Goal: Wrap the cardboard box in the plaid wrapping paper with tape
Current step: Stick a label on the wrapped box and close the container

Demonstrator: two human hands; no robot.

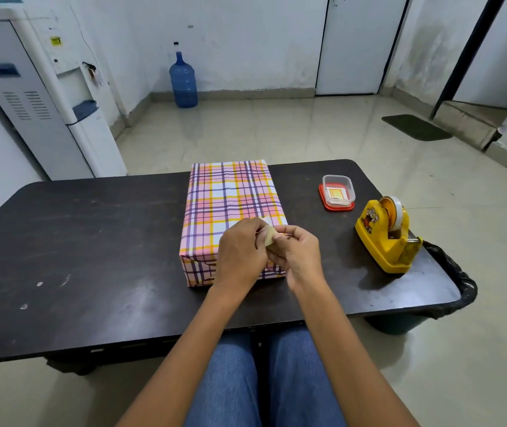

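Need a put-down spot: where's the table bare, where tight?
Bare: table left of the wrapped box, to its edge; narrower strip between box and tape dispenser. Crowded: right end, dispenser plus clear container; left hand and right hand pinch tape over the box's near end.

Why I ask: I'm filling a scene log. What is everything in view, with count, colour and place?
wrapped box: one, pink-white-yellow plaid, table centre
tape piece: one, pale beige, over box's near end
tape dispenser: one, yellow, table's right side
container: one, clear on red lid, right of box
table: one, dark brown, before the person
water bottle: one, blue, floor by far wall
water cooler: one, white, far left
mat: one, dark green, floor far right
bin: one, black liner, by table's right end
legs: two, blue jeans, under table's near edge
left hand: one, pinching tape piece
right hand: one, pinching tape piece
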